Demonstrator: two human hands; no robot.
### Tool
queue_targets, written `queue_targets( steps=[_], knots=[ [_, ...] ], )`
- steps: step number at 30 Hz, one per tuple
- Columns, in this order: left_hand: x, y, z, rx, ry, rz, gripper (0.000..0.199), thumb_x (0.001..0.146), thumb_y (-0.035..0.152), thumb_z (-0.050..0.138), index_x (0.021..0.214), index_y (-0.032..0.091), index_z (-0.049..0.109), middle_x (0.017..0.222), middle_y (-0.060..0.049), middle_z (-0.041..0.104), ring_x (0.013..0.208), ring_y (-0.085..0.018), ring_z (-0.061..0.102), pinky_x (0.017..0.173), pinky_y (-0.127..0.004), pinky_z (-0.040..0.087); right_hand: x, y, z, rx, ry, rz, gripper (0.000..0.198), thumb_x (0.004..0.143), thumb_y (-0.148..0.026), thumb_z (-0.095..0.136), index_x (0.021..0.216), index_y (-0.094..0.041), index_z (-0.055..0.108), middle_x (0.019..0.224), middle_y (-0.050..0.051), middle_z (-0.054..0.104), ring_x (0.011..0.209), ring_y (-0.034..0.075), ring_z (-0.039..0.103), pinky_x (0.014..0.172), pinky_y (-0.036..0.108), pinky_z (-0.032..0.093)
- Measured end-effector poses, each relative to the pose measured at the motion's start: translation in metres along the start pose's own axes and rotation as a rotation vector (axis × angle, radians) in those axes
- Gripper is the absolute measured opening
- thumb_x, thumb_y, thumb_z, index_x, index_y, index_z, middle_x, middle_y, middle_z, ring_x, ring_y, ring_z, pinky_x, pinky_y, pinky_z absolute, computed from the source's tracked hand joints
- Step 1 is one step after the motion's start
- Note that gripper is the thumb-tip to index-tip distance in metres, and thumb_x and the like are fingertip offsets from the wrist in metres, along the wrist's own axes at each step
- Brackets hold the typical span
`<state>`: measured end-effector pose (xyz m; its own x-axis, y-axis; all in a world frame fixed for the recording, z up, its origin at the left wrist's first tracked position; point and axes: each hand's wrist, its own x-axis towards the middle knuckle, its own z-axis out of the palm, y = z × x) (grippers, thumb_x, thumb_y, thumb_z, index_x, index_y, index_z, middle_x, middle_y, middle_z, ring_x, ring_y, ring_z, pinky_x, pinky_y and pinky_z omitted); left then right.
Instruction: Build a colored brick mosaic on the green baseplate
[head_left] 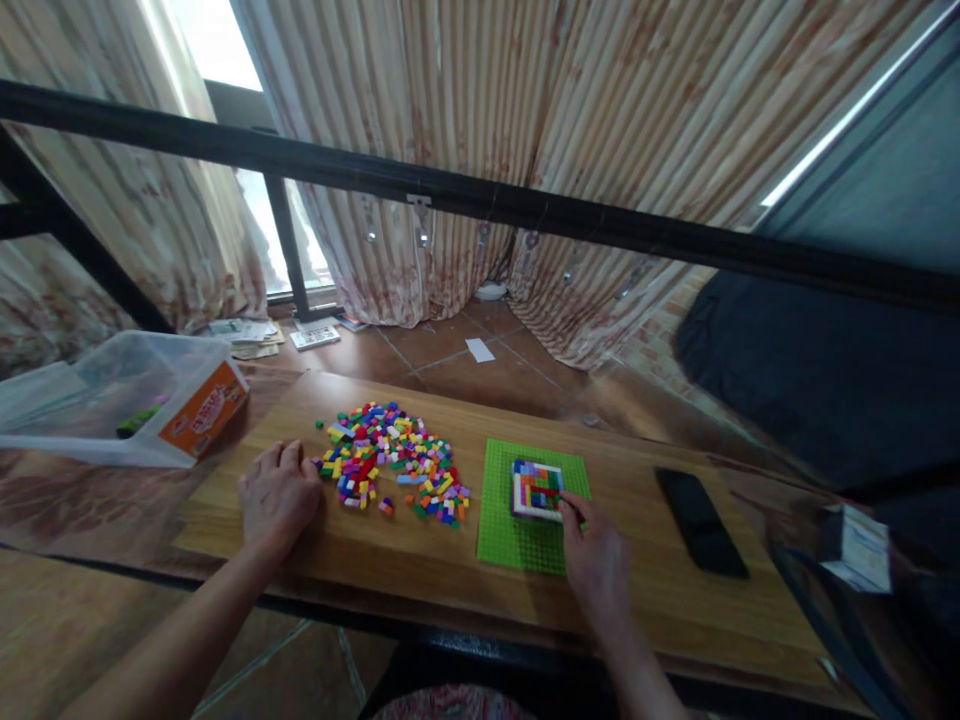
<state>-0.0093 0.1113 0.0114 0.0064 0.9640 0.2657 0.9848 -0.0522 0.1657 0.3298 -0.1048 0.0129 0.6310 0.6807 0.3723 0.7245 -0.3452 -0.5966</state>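
Note:
A square build of small toy bricks (537,488), with a white border and many-coloured rows inside, stands on a green baseplate (501,535). My right hand (596,550) is at the build's right side, thumb and forefinger pinched over a small brick at its edge; the fingertips partly hide that brick. To the left, a loose pile of multicoloured toy bricks (397,455) is spread on the wooden board. Beside the pile's left edge my left hand (281,495) rests on the board with its fingers curled in. Whatever may be under those fingers is hidden.
A black phone (701,522) lies right of the baseplate. At the far left stands a clear plastic bin (142,350) with an orange label. A dark metal bar (465,200) crosses behind the wooden board (360,555). Papers lie on the floor beyond.

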Motion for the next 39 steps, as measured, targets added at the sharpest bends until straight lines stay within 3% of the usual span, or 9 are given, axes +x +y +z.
queue_targets(
  steps=[9,15,21,39],
  knots=[
    [0.001,0.000,-0.001,0.020,-0.022,0.005,0.048,0.094,0.035,0.029,0.127,0.012,0.056,0.135,-0.017,0.055,0.124,-0.034,0.049,0.103,-0.048,0.039,0.001,-0.003,0.018,-0.141,0.123,-0.095,0.029,0.093,-0.035,0.047,0.085,-0.017,0.068,0.092,0.013,0.068,0.095,0.025,0.057,0.087,0.041,0.041],
    [0.001,0.000,0.000,0.025,-0.029,0.003,0.050,0.095,0.036,0.028,0.127,0.011,0.056,0.135,-0.017,0.055,0.124,-0.033,0.049,0.104,-0.046,0.037,-0.002,-0.006,0.025,-0.119,0.174,0.058,0.036,0.089,-0.044,0.050,0.076,-0.016,0.068,0.090,0.013,0.067,0.092,0.026,0.057,0.087,0.041,0.040],
    [0.002,-0.002,0.002,0.022,-0.023,-0.005,0.048,0.094,0.035,0.031,0.127,0.012,0.057,0.135,-0.017,0.055,0.124,-0.033,0.049,0.104,-0.046,0.037,0.002,-0.003,0.023,0.015,0.123,0.217,0.044,0.080,-0.057,0.055,0.073,-0.018,0.073,0.091,0.013,0.067,0.089,0.026,0.059,0.085,0.040,0.042],
    [0.000,-0.001,0.005,0.012,0.015,0.000,0.045,0.093,0.033,0.033,0.126,0.013,0.058,0.133,-0.016,0.057,0.121,-0.032,0.050,0.102,-0.047,0.038,0.017,0.007,0.021,0.141,-0.048,0.362,0.032,0.069,-0.046,0.062,0.073,-0.018,0.076,0.089,0.012,0.073,0.084,0.027,0.065,0.080,0.039,0.045]
  ],
)
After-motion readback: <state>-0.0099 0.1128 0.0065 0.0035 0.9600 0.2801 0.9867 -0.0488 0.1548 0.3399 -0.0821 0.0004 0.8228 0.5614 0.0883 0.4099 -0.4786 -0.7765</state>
